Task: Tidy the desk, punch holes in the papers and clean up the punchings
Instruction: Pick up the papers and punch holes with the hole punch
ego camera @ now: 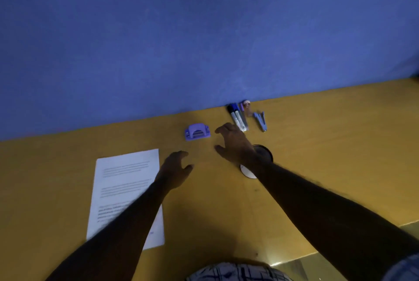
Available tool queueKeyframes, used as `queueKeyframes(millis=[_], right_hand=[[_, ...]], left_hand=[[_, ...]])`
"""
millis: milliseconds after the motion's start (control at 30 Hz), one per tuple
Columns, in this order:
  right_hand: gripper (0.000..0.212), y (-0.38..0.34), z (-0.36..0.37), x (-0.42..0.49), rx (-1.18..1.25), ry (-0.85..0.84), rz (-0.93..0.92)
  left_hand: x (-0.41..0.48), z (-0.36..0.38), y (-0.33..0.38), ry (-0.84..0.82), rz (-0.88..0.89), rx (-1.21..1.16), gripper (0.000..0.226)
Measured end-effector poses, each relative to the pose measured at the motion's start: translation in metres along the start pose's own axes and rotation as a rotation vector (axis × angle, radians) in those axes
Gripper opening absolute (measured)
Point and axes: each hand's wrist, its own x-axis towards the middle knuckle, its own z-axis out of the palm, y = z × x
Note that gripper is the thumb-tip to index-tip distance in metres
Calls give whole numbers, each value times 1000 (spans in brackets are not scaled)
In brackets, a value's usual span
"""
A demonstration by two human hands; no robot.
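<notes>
Both bare arms reach across the mustard-yellow desk top [317, 135] toward the small lilac plastic hole punch [197, 131], which sits at about twelve o'clock from me, near the blue partition wall [204, 31]. My right hand [235, 142] hovers just beside the punch at its three o'clock, fingers spread wide and holding nothing. My left hand [174, 169] hangs at the punch's seven o'clock, also spread and empty, its forearm crossing the white printed sheets of paper [127, 181] that lie flat at my ten o'clock.

The risks, as I judge them: the left forearm could drag or crease the papers as it comes forward. A careless sweep of the right hand could knock the bundle of blue-capped markers [237, 117] at one o'clock, or the grey-blue metal stapler [260, 120] beside them. Under my right wrist a round dark grommet hole [264, 152] opens in the desk; punchings or a nudged pen could drop into it. Motion blur hides finer detail.
</notes>
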Motion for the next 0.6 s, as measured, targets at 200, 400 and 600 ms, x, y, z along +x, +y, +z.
queueKeyframes(millis=[200,400,600], right_hand=[[54,-30,47,-29,-42,-122,-10],[52,-59,82,-49,-7,-228,8],[56,-100,109,-55,270,-297,163]], left_hand=[[-55,-6,-48,14,-128,-51,54],[-102,-12,-94,104,-266,-71,50],[-134,-30,-131,405,-502,-124,47]])
